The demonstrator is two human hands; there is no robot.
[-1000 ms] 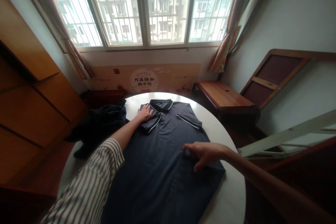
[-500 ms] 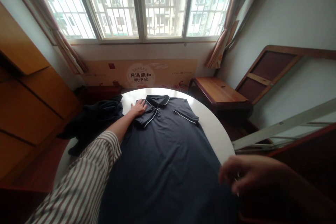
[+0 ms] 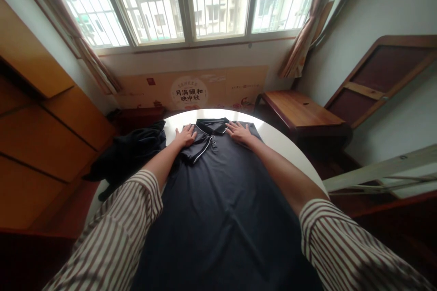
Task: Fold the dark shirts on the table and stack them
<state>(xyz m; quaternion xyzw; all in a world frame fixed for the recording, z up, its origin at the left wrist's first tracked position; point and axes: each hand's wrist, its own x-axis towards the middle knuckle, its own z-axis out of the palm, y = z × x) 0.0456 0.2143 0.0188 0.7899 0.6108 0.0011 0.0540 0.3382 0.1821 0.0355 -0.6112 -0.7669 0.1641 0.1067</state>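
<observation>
A dark polo shirt (image 3: 221,200) lies spread front up over a round white table (image 3: 297,150), its black collar at the far edge and its hem toward me. Both sleeves, edged with white piping, are folded inward onto the chest. My left hand (image 3: 186,136) rests open, fingers spread, on the shirt's left shoulder beside the collar. On the other side my right hand (image 3: 239,132) lies open over the right shoulder, fingertips by the collar; it and the forearm hide most of that sleeve. Some faint creases run down the shirt's front.
A heap of black clothing (image 3: 131,152) lies on the table's left side. To the right stand a low wooden table (image 3: 300,109) and a pale metal frame (image 3: 385,168). Orange cabinets (image 3: 51,145) line the left, and a printed cardboard panel (image 3: 218,84) leans under the window.
My right hand has come from the lower right up onto the shirt's right shoulder by the collar. The left hand stays on the left shoulder. The view has shifted slightly.
</observation>
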